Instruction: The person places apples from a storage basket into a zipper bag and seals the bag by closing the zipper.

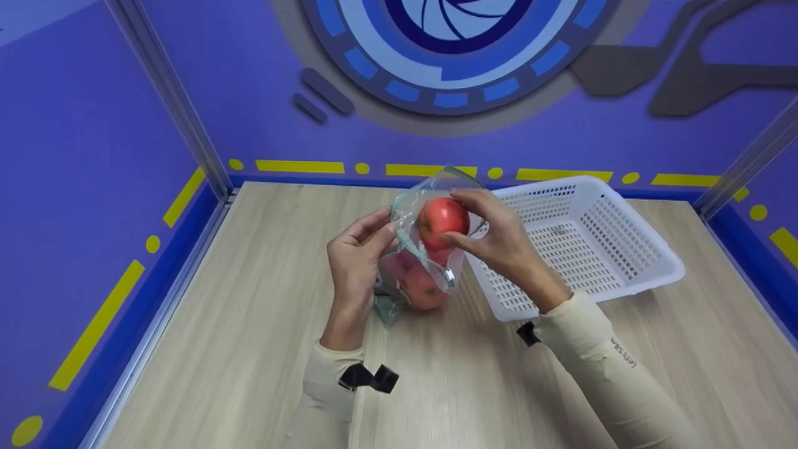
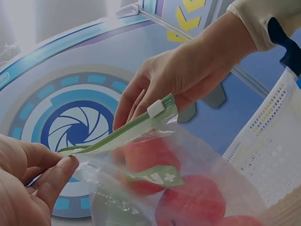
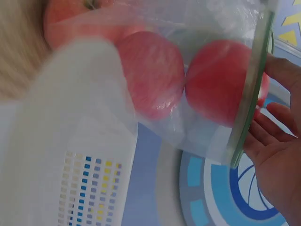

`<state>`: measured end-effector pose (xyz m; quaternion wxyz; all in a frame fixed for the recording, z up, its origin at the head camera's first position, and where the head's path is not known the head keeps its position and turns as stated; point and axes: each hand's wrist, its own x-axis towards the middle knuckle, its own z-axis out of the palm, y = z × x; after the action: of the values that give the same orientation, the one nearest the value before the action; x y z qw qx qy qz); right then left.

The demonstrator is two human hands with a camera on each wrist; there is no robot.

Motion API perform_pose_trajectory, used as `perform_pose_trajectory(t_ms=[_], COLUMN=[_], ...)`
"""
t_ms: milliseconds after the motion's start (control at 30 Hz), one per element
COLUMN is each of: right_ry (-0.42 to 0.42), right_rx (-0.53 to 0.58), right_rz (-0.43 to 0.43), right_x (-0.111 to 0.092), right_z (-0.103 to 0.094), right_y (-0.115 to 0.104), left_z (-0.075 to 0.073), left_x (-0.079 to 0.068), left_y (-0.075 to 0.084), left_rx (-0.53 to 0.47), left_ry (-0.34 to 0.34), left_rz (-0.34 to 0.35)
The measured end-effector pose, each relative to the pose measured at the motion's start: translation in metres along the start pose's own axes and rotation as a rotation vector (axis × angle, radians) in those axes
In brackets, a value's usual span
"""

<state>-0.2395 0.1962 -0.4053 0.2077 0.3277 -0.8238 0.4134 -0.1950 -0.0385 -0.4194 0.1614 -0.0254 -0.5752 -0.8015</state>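
A clear zip bag [image 2: 200, 148] with a green closure strip stands in the middle of the table, its mouth upward and open. My left hand [image 1: 356, 259] pinches one end of the bag's rim between thumb and fingers. At the mouth, my right hand [image 1: 502, 234] holds a red apple [image 1: 444, 218] between thumb and fingers, the fruit partly inside the bag. More red apples [image 3: 153, 75] lie lower in the bag, seen through the plastic. A white slider [image 2: 155, 108] sits on the closure strip in the left wrist view, close to the right hand's fingers.
A white perforated plastic basket [image 1: 670, 268] stands right of the bag, close beside it, with no apples visible inside. The wooden table [image 1: 249, 324] ends at blue-purple panels on the back, left and right.
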Motion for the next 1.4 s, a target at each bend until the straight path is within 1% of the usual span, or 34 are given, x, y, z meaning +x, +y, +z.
perform_pose_trajectory(t_ms=[133, 267, 367, 433, 500, 567, 600, 667, 700, 767, 833, 867, 967, 1033, 1133, 1267, 1400], right_ry=[-0.008, -0.032, 0.004, 0.062, 0.126, 0.171, 0.187, 0.193, 0.185, 0.164, 0.148, 0.147, 0.175, 0.202, 0.223, 0.236, 0.233], right_rx=[-0.006, 0.023, 0.029, 0.003, -0.047, -0.097, -0.125, -0.142, -0.136, -0.078, -0.010, 0.018, 0.089, 0.105, 0.124, 0.126, 0.099], right_rz=[-0.069, -0.152, -0.188, -0.187, -0.155, -0.087, -0.036, 0.090, 0.159, 0.282, 0.371, 0.397, 0.425, 0.420, 0.414, 0.411, 0.402], right_x=[0.000, -0.002, -0.003, -0.004, -0.003, -0.002, -0.002, -0.001, -0.001, -0.002, -0.002, -0.003, -0.002, -0.001, 0.002, 0.007, 0.012], right_z=[0.006, 0.008, 0.007, 0.004, 0.001, -0.003, -0.004, -0.007, -0.008, -0.010, -0.012, -0.014, -0.017, -0.019, -0.021, -0.022, -0.023], right_y=[-0.001, 0.002, 0.005, 0.008, 0.011, 0.016, 0.018, 0.022, 0.024, 0.028, 0.031, 0.032, 0.032, 0.029, 0.024, 0.017, 0.013], left_z=[0.001, 0.002, 0.003, 0.003, 0.002, 0.002, 0.002, 0.003, 0.003, 0.003, 0.002, 0.002, 0.000, -0.001, -0.003, -0.007, -0.010], left_x=[-0.001, -0.001, -0.001, -0.002, -0.002, -0.002, -0.002, -0.002, -0.002, -0.001, 0.000, 0.000, 0.002, 0.003, 0.002, 0.000, 0.004], left_y=[0.001, 0.001, 0.001, 0.000, 0.000, 0.000, 0.000, 0.000, 0.001, 0.001, 0.002, 0.002, 0.003, 0.005, 0.010, 0.017, 0.022], left_rx=[-0.027, -0.065, -0.095, -0.110, -0.121, -0.127, -0.130, -0.136, -0.136, -0.142, -0.151, -0.155, -0.179, -0.190, -0.194, -0.181, -0.182], left_ry=[0.007, 0.024, 0.031, 0.033, 0.038, 0.044, 0.048, 0.058, 0.063, 0.072, 0.083, 0.088, 0.100, 0.104, 0.114, 0.120, 0.116], left_rz=[0.002, -0.013, -0.017, -0.015, -0.012, -0.017, -0.022, -0.033, -0.038, -0.041, -0.046, -0.046, -0.043, -0.039, -0.010, 0.036, 0.048])
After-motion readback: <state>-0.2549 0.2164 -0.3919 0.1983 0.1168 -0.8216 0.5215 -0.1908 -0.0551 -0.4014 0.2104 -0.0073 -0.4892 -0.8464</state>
